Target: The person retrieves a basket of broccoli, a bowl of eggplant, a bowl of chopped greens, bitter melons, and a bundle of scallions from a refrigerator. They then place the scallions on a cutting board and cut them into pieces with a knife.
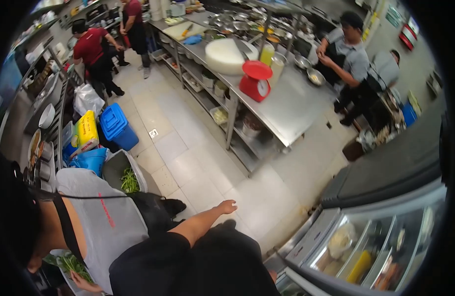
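Note:
My left hand [228,206] reaches out over the tiled floor with its fingers loosely apart and nothing in it. Of my right arm only a sliver of skin [273,275] shows at the bottom, beside the open chest fridge [313,234]; the fingers there are hidden. Inside the fridge lie a bag of pale food [342,240], a yellow item [360,266] and orange-red food [386,276] in separate compartments. Close on my left, a person in a grey shirt [101,217] has a hand at leafy greens [74,266].
A steel worktable [306,106] bears a red scale [255,81], a round white block [227,55] and several bowls. Left of the aisle stand a blue lidded bin [120,129] and a grey bin [120,165] with greens. Other people stand at the back left and right.

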`<act>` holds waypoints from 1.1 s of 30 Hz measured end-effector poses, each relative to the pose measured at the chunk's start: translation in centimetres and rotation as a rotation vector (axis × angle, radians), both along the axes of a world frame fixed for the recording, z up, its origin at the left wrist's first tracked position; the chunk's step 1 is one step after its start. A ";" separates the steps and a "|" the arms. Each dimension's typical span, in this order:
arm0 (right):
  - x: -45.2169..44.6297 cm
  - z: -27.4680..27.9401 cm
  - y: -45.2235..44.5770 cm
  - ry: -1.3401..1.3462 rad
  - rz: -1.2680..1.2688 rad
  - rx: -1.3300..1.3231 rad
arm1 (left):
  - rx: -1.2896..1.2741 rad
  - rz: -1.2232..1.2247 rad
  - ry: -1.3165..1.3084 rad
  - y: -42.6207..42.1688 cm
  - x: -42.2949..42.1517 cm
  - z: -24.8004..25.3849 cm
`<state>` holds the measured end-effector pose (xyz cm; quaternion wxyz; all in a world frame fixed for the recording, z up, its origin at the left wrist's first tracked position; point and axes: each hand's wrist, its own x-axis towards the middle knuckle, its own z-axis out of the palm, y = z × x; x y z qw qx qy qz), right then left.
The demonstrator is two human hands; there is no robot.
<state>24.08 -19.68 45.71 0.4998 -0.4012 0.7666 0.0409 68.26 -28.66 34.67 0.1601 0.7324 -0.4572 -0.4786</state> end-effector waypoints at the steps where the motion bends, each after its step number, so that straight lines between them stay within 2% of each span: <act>1: 0.9 -1.1 -2.1 -0.079 -0.086 -0.073 | 0.032 0.044 -0.003 -0.5 1.6 0.1; 2: 1.7 -2.1 -4.6 -0.088 -0.056 -0.089 | 0.044 0.079 -0.030 -0.6 3.3 0.2; 4: 3.9 -3.0 -9.2 -0.162 0.157 -0.253 | 0.073 0.164 -0.085 0.0 6.5 0.5; 5: -0.7 -15.4 -11.8 -0.444 0.035 -0.115 | 0.090 0.213 -0.119 0.5 8.2 0.8; 6: 3.8 -12.3 -14.2 -0.285 -0.027 0.035 | 0.092 0.290 -0.091 1.1 9.8 0.5; 8: 9.2 -11.6 -18.5 -0.139 0.093 0.120 | 0.117 0.407 -0.067 2.4 12.9 0.2; 11: 17.2 -12.5 -25.0 -0.118 0.388 0.112 | 0.186 0.546 -0.057 4.9 17.1 -0.9; 15: 27.4 -16.0 -32.0 -0.172 0.473 0.074 | 0.242 0.714 -0.087 8.7 21.2 -0.2; 16: 30.7 -15.7 -34.5 -0.191 0.486 0.063 | 0.274 0.490 -0.202 9.1 21.8 2.2; 17: 32.9 -15.3 -36.3 -0.183 0.676 -0.010 | 0.311 0.927 -0.032 10.1 22.1 -0.5; 18: 35.6 -15.2 -37.3 -0.183 0.863 -0.081 | 0.240 0.796 0.081 11.5 22.3 0.0; 19: 35.6 -25.9 -40.1 -0.283 1.165 -0.131 | 0.377 0.796 -0.033 11.2 22.9 0.8; 20: 39.1 -23.8 -41.5 -0.242 1.285 -0.199 | 0.270 0.735 -0.012 12.0 23.2 1.2; 21: 43.3 -22.9 -43.0 -0.174 1.374 -0.205 | 0.080 0.873 -0.088 12.4 22.2 1.2; 24: 51.9 -21.9 -45.9 0.060 1.719 -0.220 | 0.252 1.245 0.142 9.7 21.8 2.9; 26: 58.8 -15.9 -46.9 -0.063 1.257 0.096 | 0.259 1.400 0.246 8.3 22.4 3.2; 28: 65.3 -9.9 -46.7 -0.255 1.043 0.187 | 0.245 1.521 0.326 7.0 23.7 2.6; 31: 72.7 -11.1 -47.3 -0.295 1.102 0.260 | 0.224 1.701 0.445 5.6 26.5 1.2; 33: 76.5 -12.4 -47.8 -0.210 1.178 0.250 | 0.203 1.804 0.523 4.8 29.3 0.4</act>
